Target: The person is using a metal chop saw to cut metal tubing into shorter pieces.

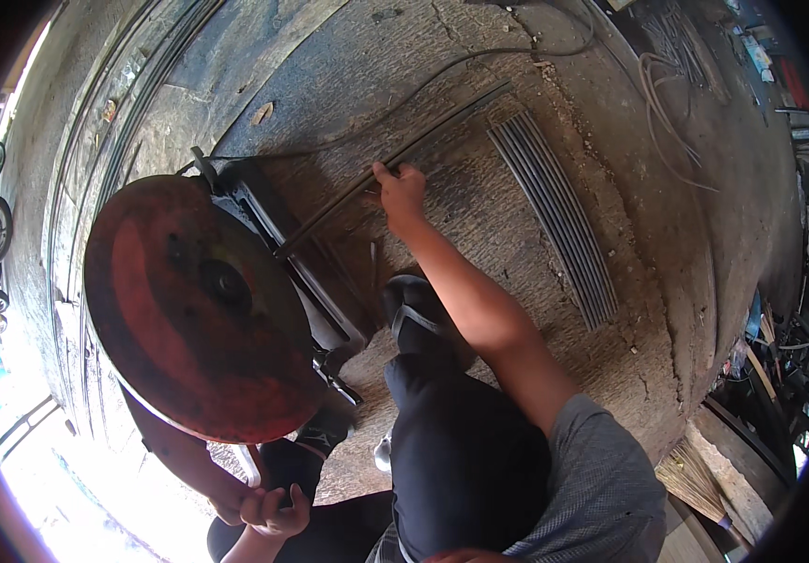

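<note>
My right hand is closed around a long thin metal rod. The rod's near end rests at the base of a cut-off saw, beneath its large red round guard. Below the guard, my left hand has its fingers curled, near a short brownish bar; what it grips is hidden. Another bare forearm comes from behind the guard to the same spot; whose it is I cannot tell. The guard hides the blade.
Several cut rods lie side by side on the rough floor, right of my hand. A cable runs across the floor. Long bars lie at far left. A straw broom and piled scrap are at right.
</note>
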### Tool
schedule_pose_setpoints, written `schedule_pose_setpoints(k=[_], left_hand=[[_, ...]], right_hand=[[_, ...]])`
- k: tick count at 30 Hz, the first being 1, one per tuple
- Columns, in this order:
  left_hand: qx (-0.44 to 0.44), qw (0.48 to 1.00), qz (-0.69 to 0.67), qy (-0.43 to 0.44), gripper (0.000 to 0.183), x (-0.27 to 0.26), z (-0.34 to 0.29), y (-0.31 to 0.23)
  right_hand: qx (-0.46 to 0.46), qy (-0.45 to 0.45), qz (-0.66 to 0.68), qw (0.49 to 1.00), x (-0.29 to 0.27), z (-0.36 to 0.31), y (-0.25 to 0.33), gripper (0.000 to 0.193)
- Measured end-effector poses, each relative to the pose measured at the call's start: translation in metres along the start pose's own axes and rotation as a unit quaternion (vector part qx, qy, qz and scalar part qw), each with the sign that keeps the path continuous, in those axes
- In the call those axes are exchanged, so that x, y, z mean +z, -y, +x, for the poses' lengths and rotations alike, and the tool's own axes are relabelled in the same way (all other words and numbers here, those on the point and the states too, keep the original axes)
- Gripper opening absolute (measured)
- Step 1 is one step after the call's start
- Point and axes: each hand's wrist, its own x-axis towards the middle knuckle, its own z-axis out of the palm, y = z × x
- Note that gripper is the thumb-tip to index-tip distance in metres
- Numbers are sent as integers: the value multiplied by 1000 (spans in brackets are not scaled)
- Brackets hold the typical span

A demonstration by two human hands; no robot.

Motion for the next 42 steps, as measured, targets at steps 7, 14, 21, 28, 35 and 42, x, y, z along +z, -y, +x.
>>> schedule_pose_setpoints(k=[7, 14, 21, 28, 35, 42], left_hand=[[8, 1000, -2, 1, 34, 0, 0, 0], [-1, 1000, -2, 0, 33, 1, -4, 1], [17, 1000, 4, -6, 34, 0, 4, 0], [27, 1000, 5, -6, 34, -2, 11, -1], [14, 1000, 5, -15, 34, 1, 4, 0], [16, 1000, 10, -2, 35, 0, 2, 0]], right_hand=[[-6, 1, -5, 1000, -1, 2, -3, 14], [-10, -3, -10, 1000, -2, 2, -3, 13], [-23, 3, -5, 1000, -1, 1, -3, 14], [-31, 3, -4, 999, -2, 3, -6, 15], [-9, 6, -13, 1000, -5, 4, -4, 14], [-20, 8, 0, 1000, -2, 0, 0, 14]])
